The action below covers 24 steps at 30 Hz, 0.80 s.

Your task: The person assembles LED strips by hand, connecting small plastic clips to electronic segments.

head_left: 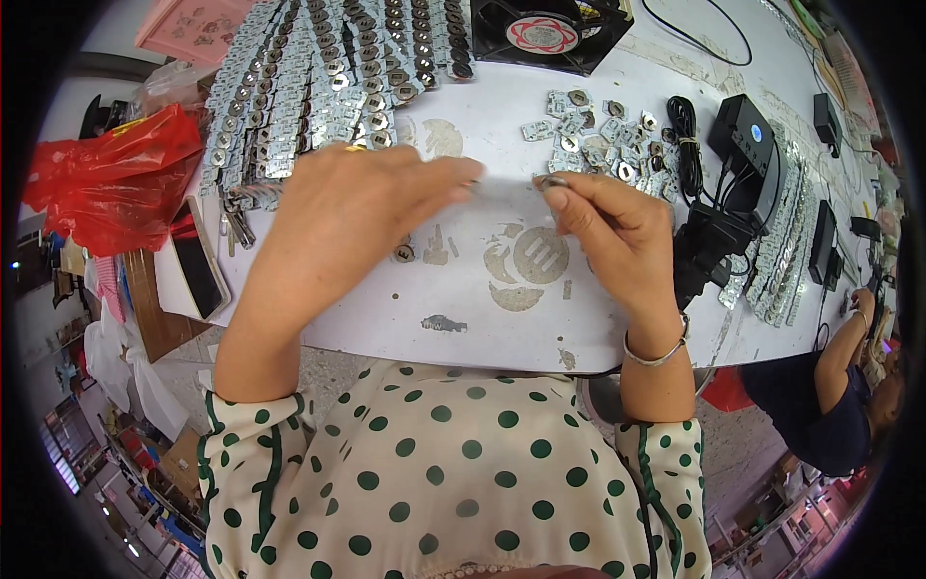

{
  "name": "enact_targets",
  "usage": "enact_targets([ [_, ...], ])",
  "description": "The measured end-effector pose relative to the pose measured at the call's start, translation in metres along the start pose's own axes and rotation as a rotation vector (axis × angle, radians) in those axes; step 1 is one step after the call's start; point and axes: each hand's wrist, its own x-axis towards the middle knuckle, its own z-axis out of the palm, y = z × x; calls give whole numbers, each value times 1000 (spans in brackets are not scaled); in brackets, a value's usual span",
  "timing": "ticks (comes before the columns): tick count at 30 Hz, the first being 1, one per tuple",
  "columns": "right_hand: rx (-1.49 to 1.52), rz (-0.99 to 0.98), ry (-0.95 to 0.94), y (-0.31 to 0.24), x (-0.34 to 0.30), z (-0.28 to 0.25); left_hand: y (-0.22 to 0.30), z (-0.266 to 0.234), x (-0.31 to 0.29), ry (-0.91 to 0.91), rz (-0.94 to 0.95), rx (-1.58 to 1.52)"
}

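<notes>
In our right hand (622,227) we are pinching a metal piece (553,181), thumb and finger closed on it, nearer us than the fan (540,35), probably for fine control. Our left hand (371,193) is showing blurred at the fan's near left; its opening and hold we cannot tell. Loose parts (614,147) are lying on the fan's near side, seemingly for easy reach, and strips (289,96) left of it, perhaps to stay sorted.
</notes>
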Motion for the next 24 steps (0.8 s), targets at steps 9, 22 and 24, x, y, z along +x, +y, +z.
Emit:
enact_targets([
  [9,99,144,-227,-21,-4,-6,17,17,0,-15,32,-427],
  [22,569,363,-339,-14,-3,-3,13,22,4,-175,6,-939],
  [24,493,293,-227,-9,-3,0,21,27,8,107,21,-625],
])
